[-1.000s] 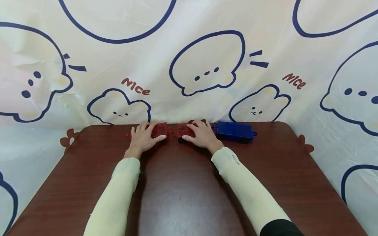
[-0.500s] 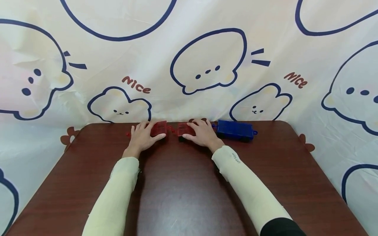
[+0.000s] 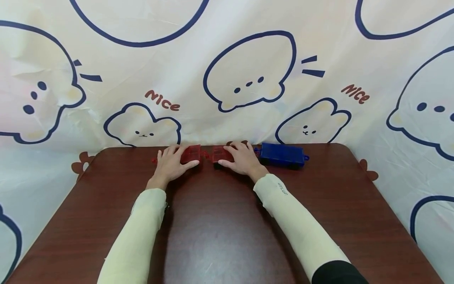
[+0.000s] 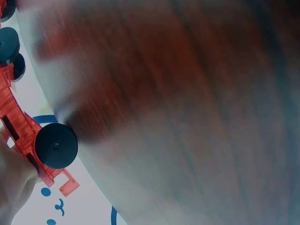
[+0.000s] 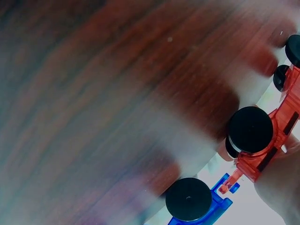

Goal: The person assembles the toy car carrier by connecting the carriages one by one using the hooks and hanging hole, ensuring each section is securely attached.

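In the head view, my left hand [image 3: 172,165] grips a translucent red toy car [image 3: 192,153], its thumb along the near side. My right hand [image 3: 245,161] holds a second red car [image 3: 220,154], fingers over the far side. Small red couplings [image 3: 205,154] lie between the two cars; whether they are joined I cannot tell. Right of my right hand is a longer blue car [image 3: 282,154]. The right wrist view has the red car's hook [image 5: 229,183] at the blue car's coupling [image 5: 227,180]. Black wheels [image 4: 56,146] show under the left car in the left wrist view.
The cars stand in a row along the far edge of the dark brown table [image 3: 213,221]. Directly behind that edge hangs a pale cloth [image 3: 191,79] with blue cartoon outlines, which also runs down both sides of the table.
The head view has tilted down very slightly and then up little by little, shifting the scene upward overall. Both hands and all the cars keep their places on the table.
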The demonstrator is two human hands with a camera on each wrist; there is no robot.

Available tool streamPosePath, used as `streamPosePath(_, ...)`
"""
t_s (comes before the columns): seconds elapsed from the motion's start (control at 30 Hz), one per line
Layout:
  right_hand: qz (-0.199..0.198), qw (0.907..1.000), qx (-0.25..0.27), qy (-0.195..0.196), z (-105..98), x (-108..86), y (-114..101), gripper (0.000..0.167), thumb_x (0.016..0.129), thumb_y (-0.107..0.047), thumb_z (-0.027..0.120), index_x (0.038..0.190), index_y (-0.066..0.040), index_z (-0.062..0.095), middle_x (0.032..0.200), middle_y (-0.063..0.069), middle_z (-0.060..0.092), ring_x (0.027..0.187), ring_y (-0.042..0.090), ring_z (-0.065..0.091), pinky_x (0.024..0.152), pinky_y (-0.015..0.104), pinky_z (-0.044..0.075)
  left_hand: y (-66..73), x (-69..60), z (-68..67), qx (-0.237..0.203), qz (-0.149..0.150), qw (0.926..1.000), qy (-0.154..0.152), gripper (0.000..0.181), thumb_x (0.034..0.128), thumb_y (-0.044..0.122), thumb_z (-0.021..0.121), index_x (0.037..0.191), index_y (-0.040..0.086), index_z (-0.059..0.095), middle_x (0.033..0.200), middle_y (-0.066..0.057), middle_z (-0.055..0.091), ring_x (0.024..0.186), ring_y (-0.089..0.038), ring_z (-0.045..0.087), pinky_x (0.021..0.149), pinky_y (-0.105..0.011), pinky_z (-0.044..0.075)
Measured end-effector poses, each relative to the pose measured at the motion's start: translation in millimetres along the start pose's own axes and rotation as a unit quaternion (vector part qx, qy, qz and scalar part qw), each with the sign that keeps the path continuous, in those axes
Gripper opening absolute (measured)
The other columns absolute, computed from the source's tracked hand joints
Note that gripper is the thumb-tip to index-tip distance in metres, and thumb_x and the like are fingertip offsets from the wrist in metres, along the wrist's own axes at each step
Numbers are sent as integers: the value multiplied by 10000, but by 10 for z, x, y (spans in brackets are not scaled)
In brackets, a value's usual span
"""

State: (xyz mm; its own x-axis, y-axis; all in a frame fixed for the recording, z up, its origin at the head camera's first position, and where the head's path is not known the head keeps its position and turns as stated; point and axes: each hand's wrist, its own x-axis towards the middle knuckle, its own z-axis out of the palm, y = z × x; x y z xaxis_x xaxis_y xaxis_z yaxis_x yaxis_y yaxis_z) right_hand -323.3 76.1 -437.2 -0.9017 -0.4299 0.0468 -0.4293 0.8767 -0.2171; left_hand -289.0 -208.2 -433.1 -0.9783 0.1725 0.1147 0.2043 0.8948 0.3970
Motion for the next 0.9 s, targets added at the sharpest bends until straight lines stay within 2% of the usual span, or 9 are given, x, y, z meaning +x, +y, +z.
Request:
streamPosePath(0.4,-1,10000,-10,27,-17,-18,-24,782,944,-731,458,1546,-233,453,1566,80,399,1457,295,311,1208,588,86,36,5,3,46,52,10000,14,917,867,746,588,1555,170,400,1527,-214,364,1426,-477,257,1134,-734,46)
streamPosePath(0.9,-10,10000,-34,23,12,19,-85,789,940,-743,445,1545,-237,452,1558,78,408,1455,282,314,1201,610,95,17,13,25,-9,45,10000,45,916,865,747,586,1552,168,407,1518,-215,365,1413,-488,261,1130,-737,35)
